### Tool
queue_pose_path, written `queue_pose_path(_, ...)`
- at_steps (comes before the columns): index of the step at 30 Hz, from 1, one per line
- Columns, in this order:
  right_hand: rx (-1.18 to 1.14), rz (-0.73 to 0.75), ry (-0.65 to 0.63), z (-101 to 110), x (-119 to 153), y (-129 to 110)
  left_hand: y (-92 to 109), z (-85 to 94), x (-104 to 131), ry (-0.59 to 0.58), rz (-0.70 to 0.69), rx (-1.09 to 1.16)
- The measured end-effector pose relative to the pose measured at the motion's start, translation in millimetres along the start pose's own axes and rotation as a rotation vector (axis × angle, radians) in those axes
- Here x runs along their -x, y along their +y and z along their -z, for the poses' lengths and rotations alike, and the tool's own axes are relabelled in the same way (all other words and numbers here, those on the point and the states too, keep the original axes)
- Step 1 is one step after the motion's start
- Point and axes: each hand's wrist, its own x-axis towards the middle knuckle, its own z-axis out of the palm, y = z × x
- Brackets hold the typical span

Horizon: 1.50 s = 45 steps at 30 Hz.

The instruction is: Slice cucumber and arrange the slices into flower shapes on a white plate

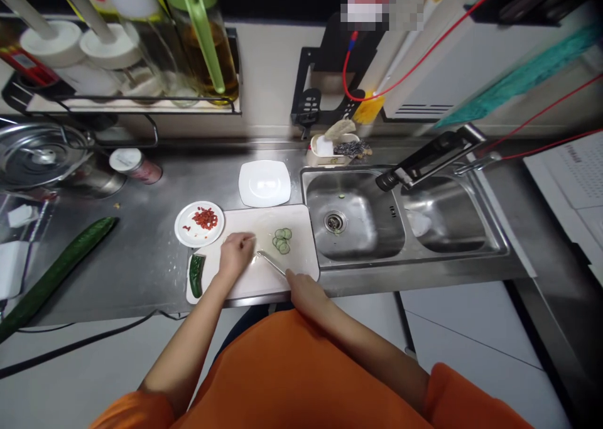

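A pale cutting board (301, 267) lies on the steel counter. My right hand (304, 291) is closed round the handle end of a knife (273, 263), whose blade reaches left over the board. Just left of the blade tip, my left hand (237, 251) is over the board with its fingers drawn together; what they hold, if anything, is too small and blurred to name. Several thin cucumber slices (282, 241) overlap on the board beyond the knife. A short cucumber piece (196, 276) rests at the board's left edge.
Behind the board sits a white square plate (264, 183). A round plate (199, 223) with red bits overlaps its left corner. A long cucumber (61, 272) lies far left, near a small can (135, 166). To the right is a double sink (355, 215) with a faucet.
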Motion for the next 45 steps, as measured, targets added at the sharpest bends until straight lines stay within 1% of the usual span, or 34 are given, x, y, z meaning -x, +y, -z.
queue_pose_path(2, 0.014, 0.013, 0.007, 0, 0, 1, 21, -8.3, -9, -0.179, -0.018, 0.036)
queue_pose_path(4, 0.019, 0.021, 0.020, 0, 0, 1, 40, -17.7, -18, -0.331, -0.039, 0.001)
queue_pose_path(6, 0.013, 0.020, 0.020, 1, 0, 2, 54, -26.7, -25, -0.450, -0.063, -0.085)
queue_pose_path(7, 0.008, 0.018, 0.016, 1, 0, 2, 58, -30.7, -28, -0.491, -0.081, -0.126)
queue_pose_path(9, -0.004, 0.021, 0.007, 2, 0, 3, 63, -37.2, -31, -0.551, -0.129, -0.177)
queue_pose_path(12, -0.014, 0.034, 0.004, 2, -1, 4, 63, -44.1, -33, -0.607, -0.208, -0.175)
queue_pose_path(17, -0.035, 0.030, 0.020, 0, -2, 5, 57, -50.7, -33, -0.643, -0.251, -0.164)
queue_pose_path(23, -0.034, 0.018, 0.000, 2, -1, 4, 53, -51.9, -31, -0.642, -0.284, -0.135)
queue_pose_path(29, -0.022, 0.023, 0.017, 3, 0, 4, 59, -50.2, -31, -0.595, -0.316, -0.061)
queue_pose_path(31, -0.018, 0.029, 0.015, 3, 0, 5, 60, -46.3, -31, -0.596, -0.291, -0.021)
queue_pose_path(33, -0.020, 0.026, 0.004, 3, -1, 6, 57, -39.6, -31, -0.574, -0.205, 0.036)
queue_pose_path(35, -0.029, 0.017, -0.002, 3, -1, 7, 49, -30.9, -29, -0.491, -0.066, 0.107)
queue_pose_path(37, -0.041, 0.021, -0.006, 3, -1, 8, 35, -22.1, -26, -0.363, 0.079, 0.176)
queue_pose_path(38, -0.043, 0.024, -0.005, 3, -2, 9, 27, -18.3, -24, -0.319, 0.140, 0.207)
queue_pose_path(39, -0.042, 0.024, -0.005, 3, -2, 10, 19, -15.2, -22, -0.283, 0.202, 0.233)
queue_pose_path(41, -0.035, 0.010, 0.001, 3, -3, 10, 6, -11.4, -15, -0.245, 0.306, 0.272)
queue_pose_path(43, -0.030, -0.021, 0.007, 3, -3, 10, -2, -10.3, -9, -0.206, 0.336, 0.245)
queue_pose_path(45, -0.028, -0.040, 0.008, 4, -3, 10, -5, -11.0, -3, -0.159, 0.296, 0.165)
